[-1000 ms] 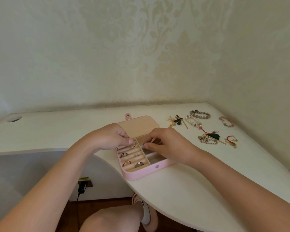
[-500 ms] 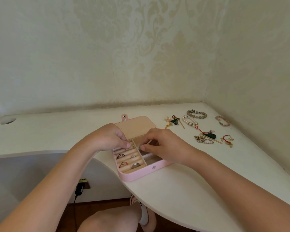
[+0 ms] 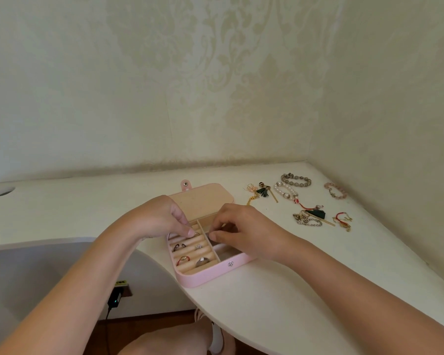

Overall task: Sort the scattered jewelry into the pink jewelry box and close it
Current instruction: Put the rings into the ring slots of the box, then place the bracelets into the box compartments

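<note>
Centrally, the pink box [image 3: 203, 276] lies open on the table [image 3: 280, 303] near its curved front edge, with the lid [image 3: 203, 201] folded back flat toward the wall [image 3: 215, 85] and the snap tab [image 3: 185, 184] at the lid's far edge. Left half of the box: padded rolls with four rings [image 3: 202, 261] in the nearer slots; right half: open compartments, largely hidden by the right hand [image 3: 244, 229]. The left hand [image 3: 162, 216] enters from lower left, fingers curled, fingertips [image 3: 189, 230] pressed together at the rearmost roll. The right hand's fingers are curled too, its thumb [image 3: 213, 236] and forefinger close together over the central divider. A gold ring [image 3: 196, 234] sits in the rearmost roll between the two sets of fingertips; which hand grips it, if either, cannot be told. Right of centre, apart from the box, lie gold earrings [image 3: 251, 188], a tassel earring [image 3: 263, 190], a pearl bracelet [image 3: 285, 192], a grey bracelet [image 3: 296, 180] and a pink bracelet [image 3: 335, 191]; just below these, a chain [image 3: 308, 222], a dark tassel [image 3: 317, 214] and a red cord [image 3: 342, 219]. Left edge: a cable hole [image 3: 1, 192]. Lower left, under the table: a plug [image 3: 114, 299]; bottom centre: a knee [image 3: 164, 339]
</note>
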### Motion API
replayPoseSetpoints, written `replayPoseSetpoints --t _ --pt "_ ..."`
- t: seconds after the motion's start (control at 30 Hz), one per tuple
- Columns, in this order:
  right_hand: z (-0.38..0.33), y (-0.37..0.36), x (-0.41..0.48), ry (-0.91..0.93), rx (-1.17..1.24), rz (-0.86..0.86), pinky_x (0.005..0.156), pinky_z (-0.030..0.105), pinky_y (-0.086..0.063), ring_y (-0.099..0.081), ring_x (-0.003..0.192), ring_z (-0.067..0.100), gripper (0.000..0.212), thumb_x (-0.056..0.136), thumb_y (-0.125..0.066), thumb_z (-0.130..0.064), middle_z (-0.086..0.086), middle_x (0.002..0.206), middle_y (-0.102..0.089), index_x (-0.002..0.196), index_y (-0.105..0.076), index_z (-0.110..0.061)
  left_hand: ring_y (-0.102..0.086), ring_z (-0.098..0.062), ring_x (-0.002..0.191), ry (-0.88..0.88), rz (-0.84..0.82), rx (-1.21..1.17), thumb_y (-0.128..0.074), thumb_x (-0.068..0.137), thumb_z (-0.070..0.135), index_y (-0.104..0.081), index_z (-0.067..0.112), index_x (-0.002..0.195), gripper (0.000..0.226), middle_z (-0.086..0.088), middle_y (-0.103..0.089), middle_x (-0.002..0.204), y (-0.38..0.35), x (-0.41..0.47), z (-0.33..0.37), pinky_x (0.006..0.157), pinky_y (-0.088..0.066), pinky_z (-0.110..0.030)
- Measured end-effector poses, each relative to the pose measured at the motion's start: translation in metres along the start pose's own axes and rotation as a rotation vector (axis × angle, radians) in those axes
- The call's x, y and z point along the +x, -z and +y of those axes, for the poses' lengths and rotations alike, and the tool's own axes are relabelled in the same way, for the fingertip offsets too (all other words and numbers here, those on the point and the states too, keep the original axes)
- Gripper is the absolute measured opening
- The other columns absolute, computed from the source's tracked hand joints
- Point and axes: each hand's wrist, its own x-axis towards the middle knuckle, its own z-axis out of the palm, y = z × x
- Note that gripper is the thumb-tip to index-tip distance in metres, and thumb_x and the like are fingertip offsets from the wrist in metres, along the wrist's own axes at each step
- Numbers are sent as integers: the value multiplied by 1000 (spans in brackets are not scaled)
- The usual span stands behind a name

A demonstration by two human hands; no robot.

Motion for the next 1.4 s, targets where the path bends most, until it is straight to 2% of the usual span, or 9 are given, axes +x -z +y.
replayPoseSetpoints --t 0.23,0.4,0.53,0.63,0.77,0.93,1.1,1.23,1.4 --pt "2 0 1 1 7 -9 83 33 -47 -56 86 12 9 87 -64 -25 -6 96 -57 90 -70 -19 -59 -6 80 22 -32 10 -81 71 22 -75 22 71 6 1 -73 83 3 4 2 72 -39 -15" --pt "4 19 1 -57 51 -24 74 13 -43 -57 79 2 11 87 -65 -24 -9 88 -65 92 -72 -17 -55 -4 76 29 -97 114 -80 73 21 -72 25 68 10 9 -67 73 9 6 10 66 -38 -12" --pt "20 60 1 -211 206 223 67 15 -48 -63 69 3 12 88 -63 -19 -7 77 -70 87 -73 -13 -55 -3 73 51 -175 251 -80 73 24 -72 24 71 8 14 -63 68 14 11 22 68 -39 -14" --pt "48 80 -2 -353 122 370 64 22 -53 -64 65 9 10 87 -63 -16 -3 71 -68 81 -71 -16 -54 -1 65 66 -211 344 -80 72 27 -74 22 79 10 19 -61 61 15 14 30 68 -40 -17" --pt "70 88 -8 -463 2 185 56 18 -48 -61 67 12 15 81 -65 -5 0 79 -68 83 -71 -19 -55 -4 69 70 -198 353 -79 73 27 -75 20 86 15 17 -62 65 15 15 30 69 -40 -17" --pt "66 80 -8 -393 -45 11 56 17 -47 -59 64 4 15 73 -78 -21 -10 85 -69 86 -73 -26 -50 -4 66 38 -152 213 -80 73 24 -74 22 75 6 10 -61 65 13 8 17 49 -35 -11" --pt "68 68 -4 -357 -81 -62 55 9 -40 -58 61 2 15 74 -78 -22 -8 82 -67 87 -73 -26 -54 -12 72 -20 114 -87 -74 78 32 -75 17 72 17 -1 -64 72 9 6 -6 67 -38 -25" --pt "72 69 -3 -375 -124 -51 51 3 -37 -55 55 -3 12 75 -77 -17 -9 79 -66 83 -73 -25 -50 -15 74 -48 394 -278 -64 87 29 -73 20 75 17 -4 -64 82 4 12 -17 65 -34 -26" --pt "74 80 -8 -422 -138 -65 45 4 -35 -51 48 -10 12 73 -78 -16 -16 68 -62 77 -73 -26 -49 -8 69 -121 401 -260 -62 89 25 -70 18 84 12 6 -59 76 -4 24 -8 59 -33 -19"
